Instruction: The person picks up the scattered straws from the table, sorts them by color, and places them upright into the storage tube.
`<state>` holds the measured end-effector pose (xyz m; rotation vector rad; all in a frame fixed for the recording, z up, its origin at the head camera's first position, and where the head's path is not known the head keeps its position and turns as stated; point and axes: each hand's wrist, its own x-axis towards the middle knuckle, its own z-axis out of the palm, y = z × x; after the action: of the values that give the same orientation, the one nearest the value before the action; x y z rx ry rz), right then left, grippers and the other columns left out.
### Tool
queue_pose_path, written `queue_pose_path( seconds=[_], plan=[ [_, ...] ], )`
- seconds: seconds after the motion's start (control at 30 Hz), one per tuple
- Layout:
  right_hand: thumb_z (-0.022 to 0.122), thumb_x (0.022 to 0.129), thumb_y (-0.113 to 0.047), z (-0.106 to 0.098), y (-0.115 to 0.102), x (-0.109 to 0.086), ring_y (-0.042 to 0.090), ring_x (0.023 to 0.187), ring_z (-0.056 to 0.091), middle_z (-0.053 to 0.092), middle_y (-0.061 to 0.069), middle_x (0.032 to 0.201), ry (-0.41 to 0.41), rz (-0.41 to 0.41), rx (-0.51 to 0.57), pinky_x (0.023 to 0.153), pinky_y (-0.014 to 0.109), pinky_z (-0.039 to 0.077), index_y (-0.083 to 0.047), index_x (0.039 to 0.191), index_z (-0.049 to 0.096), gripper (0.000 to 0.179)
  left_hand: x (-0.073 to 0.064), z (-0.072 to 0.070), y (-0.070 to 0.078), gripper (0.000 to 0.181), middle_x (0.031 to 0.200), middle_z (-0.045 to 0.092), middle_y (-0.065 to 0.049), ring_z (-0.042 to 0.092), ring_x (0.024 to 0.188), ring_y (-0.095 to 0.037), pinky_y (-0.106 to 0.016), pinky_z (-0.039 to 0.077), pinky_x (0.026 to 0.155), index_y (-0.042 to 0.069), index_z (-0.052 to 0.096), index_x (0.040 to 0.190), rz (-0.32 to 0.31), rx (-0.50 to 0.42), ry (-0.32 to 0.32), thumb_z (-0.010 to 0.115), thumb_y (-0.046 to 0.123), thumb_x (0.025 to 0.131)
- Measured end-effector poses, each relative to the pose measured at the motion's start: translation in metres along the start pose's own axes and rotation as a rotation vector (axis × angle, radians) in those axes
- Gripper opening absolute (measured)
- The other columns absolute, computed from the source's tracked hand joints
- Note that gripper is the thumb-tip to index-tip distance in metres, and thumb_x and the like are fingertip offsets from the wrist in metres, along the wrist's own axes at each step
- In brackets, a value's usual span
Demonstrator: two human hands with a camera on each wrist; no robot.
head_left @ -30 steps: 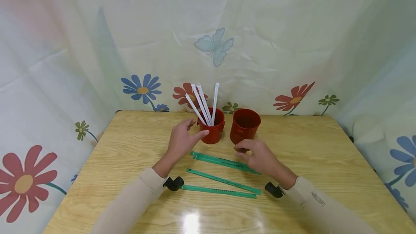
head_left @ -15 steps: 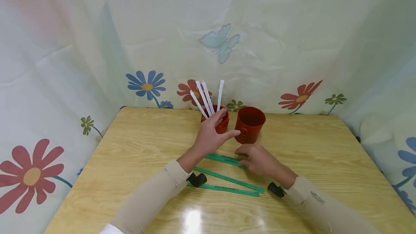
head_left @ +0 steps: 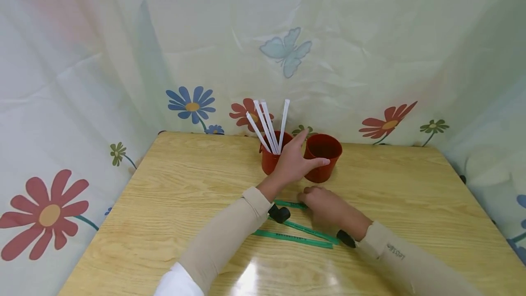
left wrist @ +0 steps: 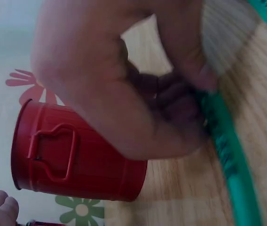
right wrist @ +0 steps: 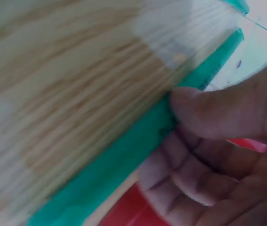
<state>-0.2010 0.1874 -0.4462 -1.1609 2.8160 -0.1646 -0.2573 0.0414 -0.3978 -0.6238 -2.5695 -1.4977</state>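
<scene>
In the head view my right hand (head_left: 328, 204) is low over the table, thumb and fingers pinching a long green wrapped straw (right wrist: 119, 160) that has dark print along it. My left hand (head_left: 293, 161) reaches out in front of two red metal buckets, fingers and thumb spread, holding nothing. Its thumb overlaps the right bucket (head_left: 318, 174), whose wire handle shows in the left wrist view. Partly behind that hand stands the left bucket (head_left: 269, 163), with several white wrapped straws (head_left: 268, 127) leaning in it.
Two more green straws, an upper one (head_left: 310, 229) and a lower one (head_left: 296, 238), lie on the wooden table (head_left: 197, 186) nearer the body. A flowered curtain (head_left: 349, 58) hangs just behind the table's back edge.
My left hand has moved right, from beside the left bucket to the front of the right one. My right hand has dipped slightly and now pinches a green straw.
</scene>
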Motion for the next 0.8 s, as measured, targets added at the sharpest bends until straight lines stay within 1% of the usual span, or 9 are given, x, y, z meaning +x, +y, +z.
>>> queue_pose_path(
  seconds=[0.1, 0.2, 0.3, 0.37, 0.47, 0.57, 0.67, 0.8],
  plan=[
    [0.074, 0.076, -0.003, -0.004, -0.005, -0.006, 0.014, 0.071, 0.055, 0.058, -0.001, 0.08, -0.067, 0.027, -0.042, 0.068, 0.034, 0.051, -0.01, 0.092, 0.066, 0.02, 0.007, 0.007, 0.001, 0.092, 0.159, 0.036, 0.0, 0.037, 0.147, -0.019, -0.04, 0.041, 0.115, 0.016, 0.031, 0.155, -0.009, 0.0, -0.003, 0.08, 0.042, 0.081],
    [0.075, 0.073, -0.002, -0.007, -0.006, -0.012, 0.013, 0.066, 0.051, 0.055, -0.005, 0.075, -0.078, 0.05, -0.045, 0.064, 0.032, 0.046, -0.012, 0.087, 0.066, 0.019, 0.013, 0.012, 0.001, 0.092, 0.16, 0.036, -0.001, 0.038, 0.146, -0.02, -0.039, 0.042, 0.114, 0.016, 0.029, 0.155, -0.02, 0.013, -0.021, 0.079, 0.042, 0.082],
    [0.074, 0.07, 0.002, -0.008, -0.003, -0.018, 0.01, 0.062, 0.043, 0.05, -0.008, 0.07, -0.055, 0.063, -0.027, 0.058, 0.028, 0.038, -0.016, 0.081, 0.066, 0.022, 0.019, 0.015, 0.0, 0.091, 0.159, 0.037, 0.0, 0.039, 0.145, -0.019, -0.038, 0.042, 0.114, 0.017, 0.027, 0.156, -0.037, 0.034, -0.042, 0.077, 0.042, 0.084],
    [0.074, 0.07, 0.003, -0.007, 0.0, -0.022, 0.009, 0.061, 0.04, 0.047, -0.008, 0.068, -0.031, 0.064, -0.032, 0.056, 0.026, 0.035, -0.017, 0.078, 0.065, 0.023, 0.022, 0.015, -0.001, 0.091, 0.159, 0.037, -0.001, 0.04, 0.144, -0.02, -0.038, 0.042, 0.114, 0.017, 0.027, 0.156, -0.045, 0.038, -0.052, 0.076, 0.041, 0.084],
    [0.072, 0.072, 0.003, -0.008, 0.004, -0.027, 0.008, 0.058, 0.035, 0.041, -0.009, 0.065, 0.015, 0.059, -0.041, 0.053, 0.024, 0.03, -0.018, 0.071, 0.063, 0.023, 0.024, 0.015, -0.003, 0.091, 0.159, 0.037, -0.002, 0.04, 0.144, -0.021, -0.039, 0.042, 0.114, 0.015, 0.026, 0.156, -0.051, 0.027, -0.075, 0.076, 0.038, 0.085],
    [0.07, 0.076, 0.002, -0.01, 0.007, -0.032, 0.007, 0.056, 0.032, 0.037, -0.01, 0.062, 0.057, 0.046, -0.039, 0.053, 0.022, 0.027, -0.019, 0.065, 0.06, 0.026, 0.025, 0.014, -0.004, 0.089, 0.159, 0.038, -0.003, 0.041, 0.143, -0.022, -0.04, 0.042, 0.113, 0.015, 0.027, 0.156, -0.046, 0.012, -0.091, 0.076, 0.035, 0.085],
    [0.072, 0.077, 0.002, -0.013, 0.009, -0.037, 0.005, 0.055, 0.034, 0.039, -0.011, 0.061, 0.094, 0.031, -0.06, 0.052, 0.021, 0.029, -0.019, 0.062, 0.059, 0.029, 0.025, 0.015, -0.004, 0.088, 0.157, 0.041, -0.004, 0.045, 0.139, -0.022, -0.039, 0.044, 0.112, 0.015, 0.028, 0.156, -0.05, 0.001, -0.099, 0.077, 0.034, 0.085],
    [0.076, 0.076, 0.002, -0.015, 0.015, -0.044, 0.003, 0.057, 0.04, 0.049, -0.009, 0.063, 0.143, 0.025, -0.073, 0.054, 0.02, 0.035, -0.018, 0.067, 0.063, 0.026, 0.025, 0.017, -0.005, 0.088, 0.154, 0.044, -0.002, 0.05, 0.133, -0.02, -0.037, 0.047, 0.108, 0.017, 0.029, 0.156, -0.057, -0.008, -0.107, 0.077, 0.036, 0.085]
  ],
)
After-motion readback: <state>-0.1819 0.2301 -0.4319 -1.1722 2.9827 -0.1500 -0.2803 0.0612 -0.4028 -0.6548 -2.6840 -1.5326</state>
